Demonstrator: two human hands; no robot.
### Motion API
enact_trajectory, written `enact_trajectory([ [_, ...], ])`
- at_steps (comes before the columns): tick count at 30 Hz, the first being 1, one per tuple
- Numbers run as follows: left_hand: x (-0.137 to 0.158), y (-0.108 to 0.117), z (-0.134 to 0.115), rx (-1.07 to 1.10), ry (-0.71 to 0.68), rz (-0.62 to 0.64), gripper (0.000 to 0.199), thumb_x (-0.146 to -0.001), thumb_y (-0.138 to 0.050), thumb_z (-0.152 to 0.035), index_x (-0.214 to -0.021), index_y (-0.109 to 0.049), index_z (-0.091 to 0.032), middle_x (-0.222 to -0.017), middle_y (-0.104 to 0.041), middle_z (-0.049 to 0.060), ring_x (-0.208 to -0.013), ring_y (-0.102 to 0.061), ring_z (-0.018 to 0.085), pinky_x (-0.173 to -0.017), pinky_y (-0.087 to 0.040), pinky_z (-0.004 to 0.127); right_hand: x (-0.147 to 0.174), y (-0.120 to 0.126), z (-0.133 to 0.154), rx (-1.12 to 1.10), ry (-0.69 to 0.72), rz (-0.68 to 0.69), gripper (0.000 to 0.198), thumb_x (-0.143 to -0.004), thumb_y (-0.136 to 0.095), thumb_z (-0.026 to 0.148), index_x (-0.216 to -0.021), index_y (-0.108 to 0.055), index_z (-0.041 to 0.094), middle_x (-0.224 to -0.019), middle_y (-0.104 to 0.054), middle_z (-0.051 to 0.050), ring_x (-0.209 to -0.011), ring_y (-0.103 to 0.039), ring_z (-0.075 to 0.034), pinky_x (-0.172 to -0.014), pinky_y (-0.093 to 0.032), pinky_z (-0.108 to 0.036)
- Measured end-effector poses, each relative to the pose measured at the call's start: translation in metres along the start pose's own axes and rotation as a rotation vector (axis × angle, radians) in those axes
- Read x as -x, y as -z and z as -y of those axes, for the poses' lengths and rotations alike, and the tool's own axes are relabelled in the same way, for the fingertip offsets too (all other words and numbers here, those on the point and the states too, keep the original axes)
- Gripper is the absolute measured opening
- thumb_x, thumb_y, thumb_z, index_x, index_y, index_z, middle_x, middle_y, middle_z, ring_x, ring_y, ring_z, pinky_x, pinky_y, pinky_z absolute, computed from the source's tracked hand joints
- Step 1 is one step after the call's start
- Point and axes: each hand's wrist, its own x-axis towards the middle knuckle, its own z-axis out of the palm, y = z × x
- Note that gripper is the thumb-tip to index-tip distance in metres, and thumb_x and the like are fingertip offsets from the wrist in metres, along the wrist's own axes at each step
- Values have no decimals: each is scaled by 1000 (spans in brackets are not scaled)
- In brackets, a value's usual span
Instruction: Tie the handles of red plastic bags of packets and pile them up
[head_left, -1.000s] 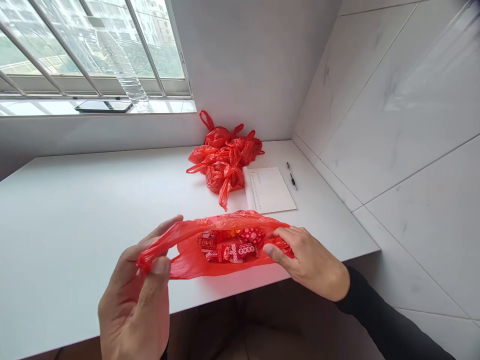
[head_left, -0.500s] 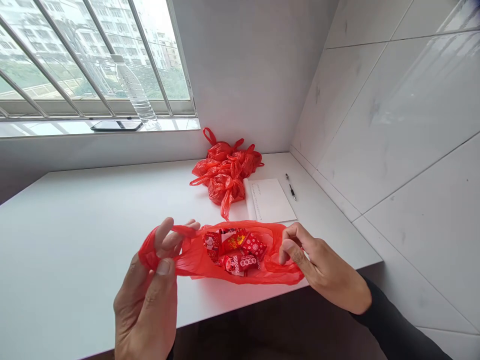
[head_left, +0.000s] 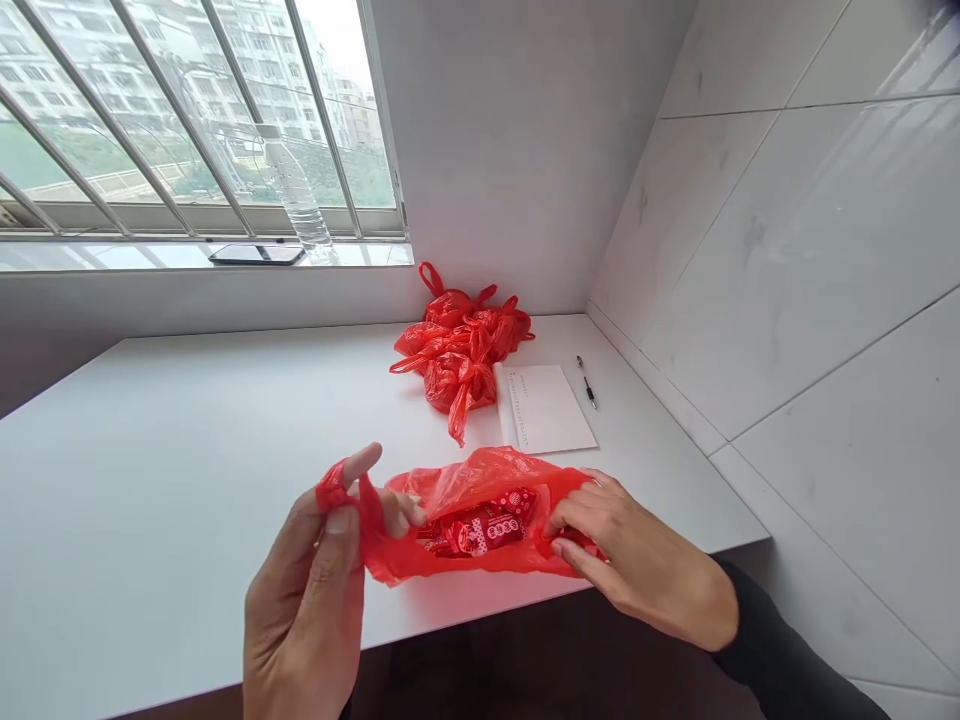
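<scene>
A thin red plastic bag [head_left: 487, 470] lies near the table's front edge, its mouth facing up. Inside it show several small red wrapped packets [head_left: 487, 530] with white print. My left hand [head_left: 315, 570] grips the bag's left handle, which loops round its fingers; the thumb presses on the plastic. At the other end my right hand [head_left: 630, 550] has its fingers curled over the bag's right side, gripping the plastic there. Part of the packets is covered by the bag's folds.
Several knotted red bags [head_left: 465, 350] are heaped by the back wall. A notepad [head_left: 551, 405] and a black pen [head_left: 589, 385] lie to their right. On the sill stand a clear bottle [head_left: 296, 195] and a dark flat device [head_left: 255, 255]. A tiled wall [head_left: 810, 250] bounds the right.
The bag's mouth has narrowed, and fewer packets show. My right hand has turned palm-down over the bag's right side. My left hand's fingers have shifted in the handle. The view has moved slightly.
</scene>
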Motion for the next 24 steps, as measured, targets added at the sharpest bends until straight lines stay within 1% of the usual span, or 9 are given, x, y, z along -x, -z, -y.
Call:
enact_trajectory([
  [2,0,-4,-3,-40,0,23,27,-98,-55,-35,-121,-68,-30,-67,-51,-2,-70,-60,16,-72,-55,30,3,13,16,-85,94,-89,12,-96,-52,16,-97,-58,25,-92,-65,1,-87,-62,-17,-122,-21,-60],
  [4,4,-9,-6,-161,31,148,30,-96,-57,-36,-125,-65,-30,-65,-50,-2,-61,-56,14,-63,-54,28,5,26,37,-172,202,-218,12,-96,-55,18,-102,-57,28,-102,-64,-1,-101,-63,-18,-124,-22,-57],
  [7,17,-17,-8,-415,11,349,60,-83,-72,-39,-140,-55,-32,-93,-69,7,-83,-68,23,-70,-60,32,4,36,66,-253,307,-402,11,-95,-59,20,-101,-57,30,-112,-64,-3,-116,-60,-21,-117,-41,-48],
  [9,23,-22,-10,-532,-98,395,73,-72,-81,-38,-140,-56,-34,-117,-70,10,-101,-69,29,-80,-61,34,-2,36,79,-286,345,-436,9,-96,-59,22,-98,-60,30,-118,-64,-2,-121,-58,-22,-111,-49,-41],
  [12,19,-29,-14,-535,-183,465,34,-81,-71,-39,-114,-69,-33,-99,-74,4,-82,-70,22,-68,-60,28,-14,30,84,-351,359,-357,12,-99,-56,26,-109,-62,30,-126,-62,-2,-130,-52,-21,-108,-51,-36],
  [13,15,-31,-17,-506,-146,499,17,-88,-63,-39,-101,-70,-31,-85,-71,2,-71,-67,19,-62,-57,26,-18,28,81,-371,341,-328,20,-101,-54,27,-119,-60,30,-129,-61,-2,-132,-50,-21,-109,-49,-36],
  [16,4,-34,-23,-388,70,508,28,-97,-50,-45,-83,-65,-25,-68,-59,0,-62,-58,16,-59,-53,25,-29,24,68,-417,262,-275,36,-102,-48,22,-137,-52,27,-131,-60,-4,-126,-54,-19,-108,-47,-37],
  [20,3,-32,-27,-211,356,311,35,-87,-61,-59,-85,-67,-25,-68,-57,2,-62,-55,18,-56,-51,28,-38,19,56,-480,230,-270,16,-98,-57,22,-112,-66,24,-103,-67,-2,-99,-62,-16,-91,-53,-33],
  [24,1,-34,-29,59,577,359,34,-91,-56,-56,-97,-65,-24,-53,-50,-1,-49,-47,14,-51,-46,26,-35,16,59,-478,248,-399,11,-93,-62,16,-99,-67,24,-92,-64,-1,-91,-61,-15,-85,-52,-31],
])
